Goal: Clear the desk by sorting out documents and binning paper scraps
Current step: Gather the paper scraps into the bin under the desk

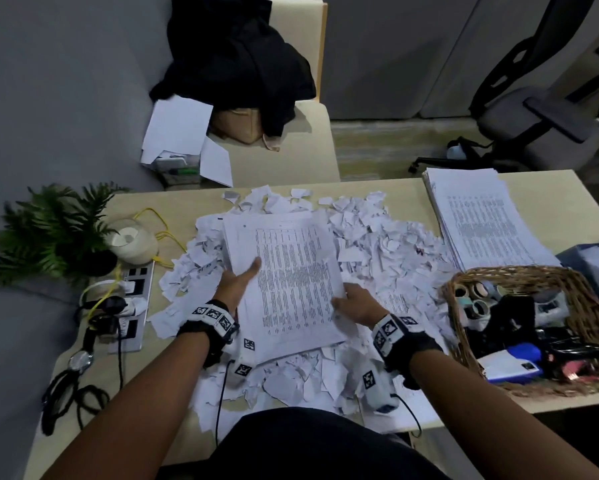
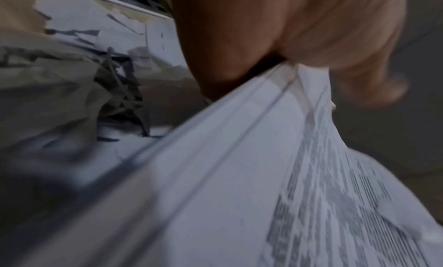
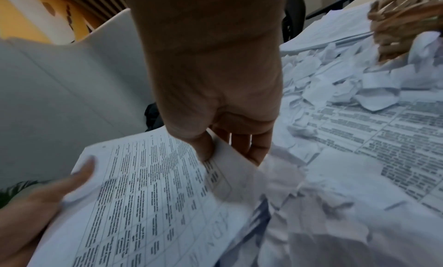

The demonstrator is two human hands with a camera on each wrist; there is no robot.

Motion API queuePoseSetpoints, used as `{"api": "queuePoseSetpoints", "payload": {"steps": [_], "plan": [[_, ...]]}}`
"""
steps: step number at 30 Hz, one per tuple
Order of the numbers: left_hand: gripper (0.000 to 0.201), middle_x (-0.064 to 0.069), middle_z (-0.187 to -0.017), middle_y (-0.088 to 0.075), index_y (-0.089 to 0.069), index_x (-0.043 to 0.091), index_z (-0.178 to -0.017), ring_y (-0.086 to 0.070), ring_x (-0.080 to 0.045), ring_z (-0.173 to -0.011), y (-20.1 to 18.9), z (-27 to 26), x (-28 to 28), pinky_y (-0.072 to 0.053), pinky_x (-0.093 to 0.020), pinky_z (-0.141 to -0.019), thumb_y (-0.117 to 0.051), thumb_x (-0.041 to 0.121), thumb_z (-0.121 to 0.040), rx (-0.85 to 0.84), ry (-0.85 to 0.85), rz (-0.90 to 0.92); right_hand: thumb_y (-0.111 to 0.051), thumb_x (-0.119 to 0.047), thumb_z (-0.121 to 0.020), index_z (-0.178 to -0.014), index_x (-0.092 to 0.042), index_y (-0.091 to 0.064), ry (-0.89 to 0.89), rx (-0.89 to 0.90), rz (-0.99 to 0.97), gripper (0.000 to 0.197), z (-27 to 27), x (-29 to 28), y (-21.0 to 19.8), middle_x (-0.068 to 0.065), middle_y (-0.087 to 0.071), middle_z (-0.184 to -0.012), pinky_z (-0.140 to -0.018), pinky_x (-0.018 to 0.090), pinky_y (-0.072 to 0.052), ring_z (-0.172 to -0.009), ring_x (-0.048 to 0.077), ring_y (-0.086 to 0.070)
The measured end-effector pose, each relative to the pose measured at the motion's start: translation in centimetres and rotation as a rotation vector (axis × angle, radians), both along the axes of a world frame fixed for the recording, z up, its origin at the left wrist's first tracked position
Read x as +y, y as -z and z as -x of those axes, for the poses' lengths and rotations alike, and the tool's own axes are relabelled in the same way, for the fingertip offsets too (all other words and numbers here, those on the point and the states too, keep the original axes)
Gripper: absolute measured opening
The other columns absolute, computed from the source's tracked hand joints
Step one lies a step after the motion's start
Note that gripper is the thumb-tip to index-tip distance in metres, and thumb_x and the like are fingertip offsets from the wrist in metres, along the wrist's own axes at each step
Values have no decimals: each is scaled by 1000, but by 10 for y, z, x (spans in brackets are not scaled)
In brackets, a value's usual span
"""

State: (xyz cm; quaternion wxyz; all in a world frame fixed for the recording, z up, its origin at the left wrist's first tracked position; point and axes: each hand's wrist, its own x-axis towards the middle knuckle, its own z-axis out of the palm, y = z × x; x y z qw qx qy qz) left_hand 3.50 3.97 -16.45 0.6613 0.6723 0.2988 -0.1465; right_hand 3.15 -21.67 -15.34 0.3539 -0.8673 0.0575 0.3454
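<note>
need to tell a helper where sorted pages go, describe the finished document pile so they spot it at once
Start at the wicker basket of odds and ends on the desk's right side. Just beyond it, at the far right corner, lies the sorted stack of printed sheets. Unlike the stack in hand, held by both hands amid torn paper scraps, it sits untouched and scrap-free.

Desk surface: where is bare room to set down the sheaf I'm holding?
Bare desk shows along the far edge between the plant and the scraps, and a strip near the watch. The middle is buried in scraps; the right side holds the document stack and basket.
</note>
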Motion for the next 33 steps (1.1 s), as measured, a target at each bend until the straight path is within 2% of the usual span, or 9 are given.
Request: {"api": "queuePoseSetpoints", "payload": {"steps": [2, 5, 8, 10, 13, 17, 23, 29, 33], "plan": [[71, 1, -121, -56, -51, 5, -128, -51, -19, -122, 0, 1, -3, -37, -31, -101, -79, 42, -75, -30, 54, -86, -57, -21, -94, -116, -2, -60, -68, -8, 78, 29, 0, 6, 9, 16, -64, -116, -93, 39, -50, -109, 31, -60], [49, -2, -119, -56, -50, 8, -124, -51, -18, -116, -10, 2, -8, -36, -29, -97, -74, 20, -84, -65, 95, -171, -64, -30, -91, -119, -4, -56, -36, -99, 121, 39, -5, 9, 16, 12, -63, -114, -91, 35, -49, -108, 28, -59], [46, -1, -121, -58, -50, 12, -125, -53, -19, -115, -20, 0, -9, -35, -31, -99, -73, 17, -85, -101, 170, -116, -71, -35, -87, -116, -4, -54, 166, -205, 32, 46, -17, 4, 12, 8, -61, -103, -80, 31, -50, -95, 24, -60], [41, 1, -118, -61, -52, 15, -121, -54, -18, -113, -24, -2, -9, -36, -31, -98, -72, 15, -85, -97, 200, -68, -72, -38, -85, -100, -9, -57, 313, -251, -11, 36, -26, -1, 9, 7, -64, -92, -73, 31, -53, -82, 21, -62], [46, -3, -120, -64, -53, 11, -128, -57, -21, -112, -28, -8, -5, -42, -34, -98, -71, 21, -86, -123, 254, -127, -60, -35, -93, -84, -7, -61, 498, -282, -37, 29, -39, -10, 7, 10, -71, -78, -70, 37, -58, -71, 25, -68], [45, -10, -119, -64, -53, 6, -130, -58, -26, -110, -22, -11, 5, -43, -31, -91, -67, 23, -90, -111, 276, -219, -46, -23, -100, -78, -3, -63, 678, -193, -123, 34, -38, -27, 4, 12, -71, -67, -51, 28, -50, -61, 27, -69], [46, -12, -119, -63, -53, 3, -130, -59, -27, -109, -19, -12, 4, -45, -38, -96, -67, 20, -90, -126, 204, -235, -54, -17, -89, -72, 4, -66, 434, -164, 257, 30, -8, -91, 7, 13, -67, -63, -54, 38, -54, -57, 32, -63], [45, -3, -115, -62, -54, 6, -128, -57, -22, -109, -25, -27, -20, -42, -38, -100, -68, 20, -88, -170, 205, -144, -55, -9, -83, -54, -9, -41, 316, -5, 462, 32, 32, -130, 5, 4, -41, -48, -56, 31, -42, -43, 19, -40], [43, -5, -116, -64, -55, 7, -127, -58, -22, -109, -16, -31, -42, -42, -33, -96, -67, 21, -89, -149, 306, -173, -61, -17, -77, -74, -3, -54, 296, 55, 540, 16, 60, -130, 13, 12, -58, -76, -61, 25, -43, -68, 25, -56]]}}
